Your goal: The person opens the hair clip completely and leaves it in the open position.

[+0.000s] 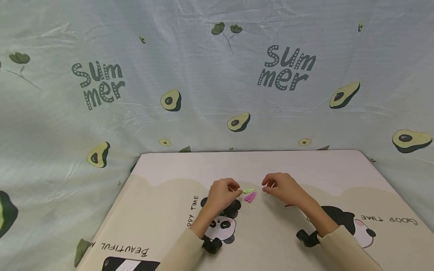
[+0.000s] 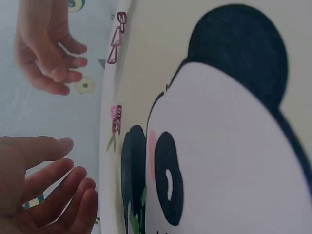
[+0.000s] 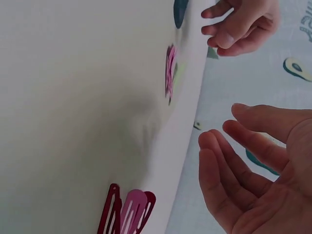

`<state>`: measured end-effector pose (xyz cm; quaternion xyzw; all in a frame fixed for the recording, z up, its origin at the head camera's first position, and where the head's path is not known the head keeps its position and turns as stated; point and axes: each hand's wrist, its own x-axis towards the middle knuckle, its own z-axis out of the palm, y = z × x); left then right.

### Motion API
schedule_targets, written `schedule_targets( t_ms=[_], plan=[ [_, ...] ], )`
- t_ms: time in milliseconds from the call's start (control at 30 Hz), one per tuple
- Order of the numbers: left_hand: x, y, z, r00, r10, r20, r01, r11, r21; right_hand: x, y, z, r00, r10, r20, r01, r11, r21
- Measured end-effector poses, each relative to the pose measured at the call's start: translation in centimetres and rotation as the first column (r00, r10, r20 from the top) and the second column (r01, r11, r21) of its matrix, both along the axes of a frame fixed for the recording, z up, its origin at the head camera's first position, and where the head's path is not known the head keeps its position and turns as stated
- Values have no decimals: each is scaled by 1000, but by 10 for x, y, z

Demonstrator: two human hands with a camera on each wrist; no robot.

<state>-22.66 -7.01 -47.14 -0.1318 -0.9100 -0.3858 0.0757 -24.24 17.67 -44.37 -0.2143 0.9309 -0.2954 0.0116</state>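
Observation:
Snap hair clips lie on the table between my two hands: a green clip (image 1: 249, 191) and, just nearer me, pink clips (image 1: 251, 197). My left hand (image 1: 221, 194) hovers beside them on the left, fingers loosely bent and holding nothing. To their right, my right hand (image 1: 284, 187) is raised above the table, thumb and fingers apart with nothing between them. Low in the right wrist view lie dark red clips (image 3: 110, 209) with a pink clip (image 3: 132, 208) among them. From the head, my right hand and forearm mostly hide that group.
The pale table top (image 1: 162, 210) carries printed pandas and lettering. A light curtain (image 1: 203, 75) with avocado prints hangs behind its far edge. Black wrist cameras (image 1: 212, 245) sit under both forearms.

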Motion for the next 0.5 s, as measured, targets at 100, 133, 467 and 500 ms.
schedule_targets(
  t_ms=[100,133,467,500],
  plan=[
    [-5,2,-2,1000,9,24,-8,999,-39,-12,-7,-2,1000,-17,24,16,1000,26],
    [-6,3,-2,999,13,29,-12,998,-54,-15,-9,-3,999,-19,34,18,999,34],
    [-21,13,-11,999,4,51,4,988,-156,-36,-21,-18,995,-9,104,3,999,55],
    [-22,14,-11,998,0,56,9,987,-158,-37,-22,-19,994,-11,108,6,999,53]
  ],
)
